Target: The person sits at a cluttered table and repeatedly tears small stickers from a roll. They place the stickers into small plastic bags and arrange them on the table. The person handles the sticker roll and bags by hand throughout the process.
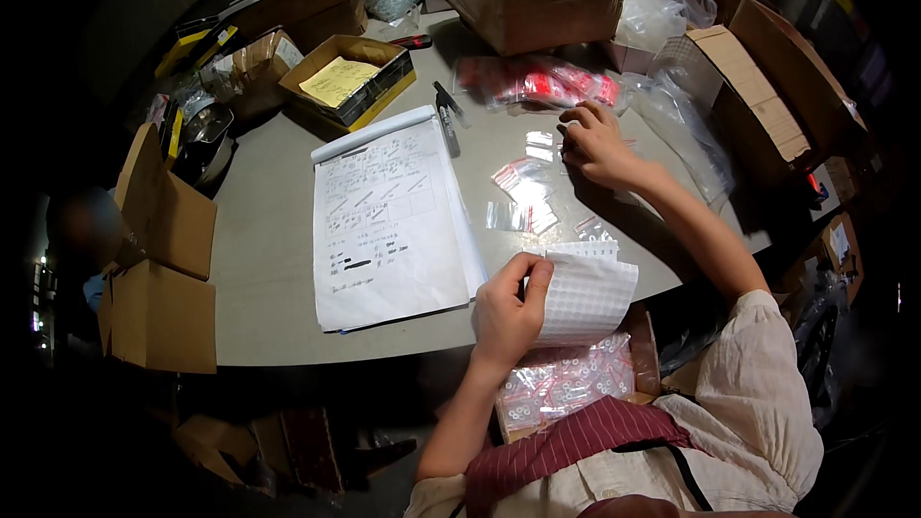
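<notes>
My left hand (pixel 511 310) grips the edge of a sheet of round white stickers (pixel 587 299) between thumb and fingers, above the table's front edge. Over the table to the right, my right hand (pixel 602 147) holds its fingers bent and somewhat apart, with nothing visible in them. Small clear zip bags (pixel 523 182) with red seal lines lie scattered between the two hands. Beneath the sticker sheet, an open cardboard box (pixel 645 355) holds many small clear bags (pixel 566 379) with white ring-shaped pieces in them.
A handwritten notepad (pixel 393 230) lies left of the bags, with a black marker (pixel 448 129) beside it. Red-and-clear plastic packs (pixel 537 82) lie farther back. Cardboard boxes (pixel 528 5) and a carton with a yellow note (pixel 350 82) line the far side. An open box (pixel 168 312) stands left.
</notes>
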Available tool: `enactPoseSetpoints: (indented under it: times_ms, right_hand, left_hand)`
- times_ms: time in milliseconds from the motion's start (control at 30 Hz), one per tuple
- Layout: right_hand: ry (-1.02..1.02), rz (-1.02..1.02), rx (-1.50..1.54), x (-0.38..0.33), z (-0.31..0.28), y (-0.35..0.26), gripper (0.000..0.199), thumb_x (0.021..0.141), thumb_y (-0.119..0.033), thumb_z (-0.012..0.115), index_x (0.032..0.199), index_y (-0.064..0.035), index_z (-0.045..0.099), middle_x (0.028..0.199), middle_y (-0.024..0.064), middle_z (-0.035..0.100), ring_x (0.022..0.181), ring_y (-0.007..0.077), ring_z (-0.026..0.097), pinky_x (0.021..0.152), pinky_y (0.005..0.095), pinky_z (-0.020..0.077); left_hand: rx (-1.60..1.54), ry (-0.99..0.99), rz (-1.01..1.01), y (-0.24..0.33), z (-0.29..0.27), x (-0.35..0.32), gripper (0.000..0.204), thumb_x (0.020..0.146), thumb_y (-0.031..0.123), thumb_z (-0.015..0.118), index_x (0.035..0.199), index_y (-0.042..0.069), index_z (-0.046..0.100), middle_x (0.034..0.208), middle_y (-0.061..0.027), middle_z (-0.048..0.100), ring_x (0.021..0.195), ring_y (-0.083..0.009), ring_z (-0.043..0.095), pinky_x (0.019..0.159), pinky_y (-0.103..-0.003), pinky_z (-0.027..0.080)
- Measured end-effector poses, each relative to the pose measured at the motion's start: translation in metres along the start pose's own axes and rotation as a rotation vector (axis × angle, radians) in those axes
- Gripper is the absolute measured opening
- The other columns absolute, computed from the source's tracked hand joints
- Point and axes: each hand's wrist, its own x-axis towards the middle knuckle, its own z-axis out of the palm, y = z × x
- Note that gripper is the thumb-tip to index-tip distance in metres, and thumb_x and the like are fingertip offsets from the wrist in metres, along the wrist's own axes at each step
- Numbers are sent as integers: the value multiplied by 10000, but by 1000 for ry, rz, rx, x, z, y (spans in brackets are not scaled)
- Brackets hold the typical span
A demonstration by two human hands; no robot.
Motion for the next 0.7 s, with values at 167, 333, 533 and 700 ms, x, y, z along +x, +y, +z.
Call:
enactPoseSetpoints:
  times_ms: [167,333,533,700]
  right_hand:
    - [-201,393,226,20,-38,-2,488,668,-319,872,1043,-78,675,1307,168,577,1314,403,419,1081,520,378]
    - [-226,181,1258,-37,-76,-51,340,827,-185,826,1072,-45,635,1127,54,602,1023,162,565,914,339,482]
    - [-357,90,972,-100,-107,-95,468,869,-199,810,1261,-40,609,1159,41,619,1037,150,575,911,320,480]
    - [-371,266,1269,-120,-101,-103,477,880,-147,823,1282,-33,592,1166,27,624,1093,114,559,941,300,464]
  left_hand:
    - [-30,60,223,-5,-1,-4,125,967,121,677,913,8,676,757,-121,658,606,-234,606,588,-331,475]
    - [-5,39,260,4,-6,-6,99,955,75,670,894,-2,659,799,-132,646,661,-247,630,623,-330,493]
    - [-34,20,288,2,-4,-6,76,952,63,675,922,-7,678,823,-128,654,713,-247,634,675,-326,498]
    - [-181,-51,295,-2,-6,-2,89,923,42,718,950,-42,713,851,-108,684,769,-223,646,716,-320,500]
